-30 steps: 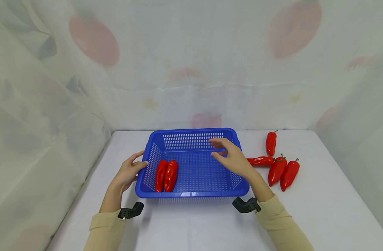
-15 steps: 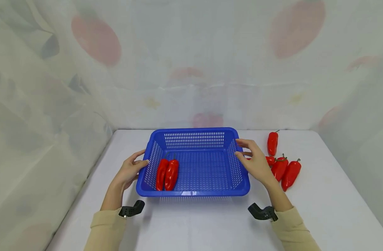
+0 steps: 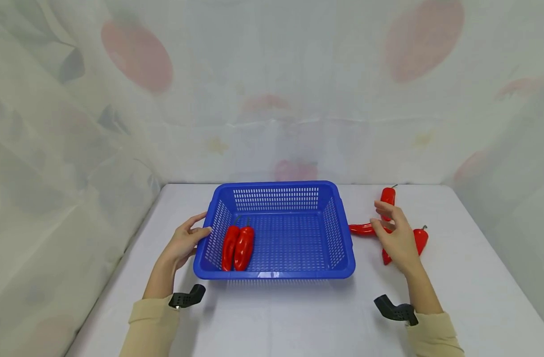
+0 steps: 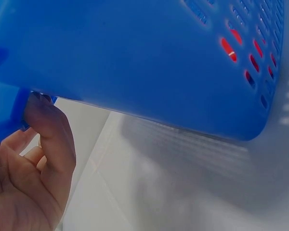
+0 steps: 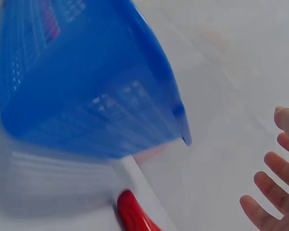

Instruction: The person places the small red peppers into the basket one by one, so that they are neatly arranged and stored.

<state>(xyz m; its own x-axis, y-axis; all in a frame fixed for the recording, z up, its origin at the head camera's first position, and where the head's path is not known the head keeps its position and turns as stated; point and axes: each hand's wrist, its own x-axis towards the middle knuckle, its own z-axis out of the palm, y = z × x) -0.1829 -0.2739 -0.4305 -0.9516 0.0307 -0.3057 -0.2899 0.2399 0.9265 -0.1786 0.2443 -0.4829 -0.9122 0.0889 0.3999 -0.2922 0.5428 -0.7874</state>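
Observation:
A blue plastic basket (image 3: 274, 274) with slotted walls stands mid-table, and two red peppers (image 3: 244, 249) lie side by side at its left end. My left hand (image 3: 183, 243) grips the basket's left rim, thumb on top and fingers beneath; the left wrist view shows those fingers (image 4: 55, 139) curled under the rim. To the right of the basket, my right hand (image 3: 398, 239) hovers over the loose red peppers with fingers spread and nothing held. It partly hides them. One loose pepper (image 3: 362, 229) points toward the basket's right wall.
Another red pepper (image 3: 388, 195) lies toward the table's back edge, and one more (image 3: 421, 240) shows right of the hand. A white table (image 3: 272, 322) carries everything. Pale printed sheeting (image 3: 272, 99) hangs behind and at both sides.
My right hand has moved right, from over the basket's interior past its right rim to above the loose peppers. My left hand keeps its grip, and the basket stays almost in place.

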